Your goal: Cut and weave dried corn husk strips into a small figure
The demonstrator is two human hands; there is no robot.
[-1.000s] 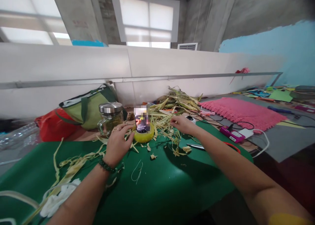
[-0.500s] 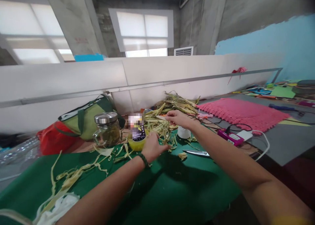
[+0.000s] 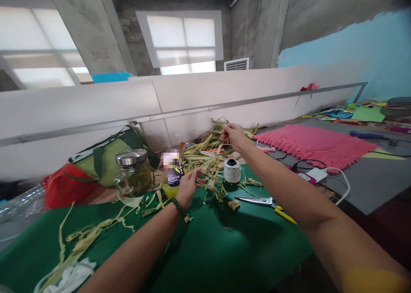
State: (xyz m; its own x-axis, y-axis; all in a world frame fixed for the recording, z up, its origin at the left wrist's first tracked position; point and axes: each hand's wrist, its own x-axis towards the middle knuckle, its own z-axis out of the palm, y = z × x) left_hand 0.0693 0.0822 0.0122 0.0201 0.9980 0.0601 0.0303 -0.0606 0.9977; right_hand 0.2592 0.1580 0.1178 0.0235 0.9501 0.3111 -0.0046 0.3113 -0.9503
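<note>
A heap of dried husk strips (image 3: 208, 156) lies on the green mat (image 3: 224, 250) against the white partition. My right hand (image 3: 233, 134) is raised over the far side of the heap, fingers pinched on a husk strip. Lower down, my left hand (image 3: 186, 187) is closed on strips at the heap's near edge, beside a phone (image 3: 173, 172) propped on a yellow holder. A white spool of thread (image 3: 231, 170) stands just right of the heap, and scissors with yellow handles (image 3: 263, 203) lie in front of it.
A glass jar with a metal lid (image 3: 134, 172) stands left of the phone, before a green bag (image 3: 105, 156) and a red bag (image 3: 58, 186). Husk scraps (image 3: 83, 237) trail across the mat's left. A pink knitted mat (image 3: 317, 143), cables and a charger (image 3: 316, 174) lie right.
My right hand rose and moved back over the heap with a strip. My left hand shifted right from the phone to the heap's near edge. The view tilted, and the spool came into sight.
</note>
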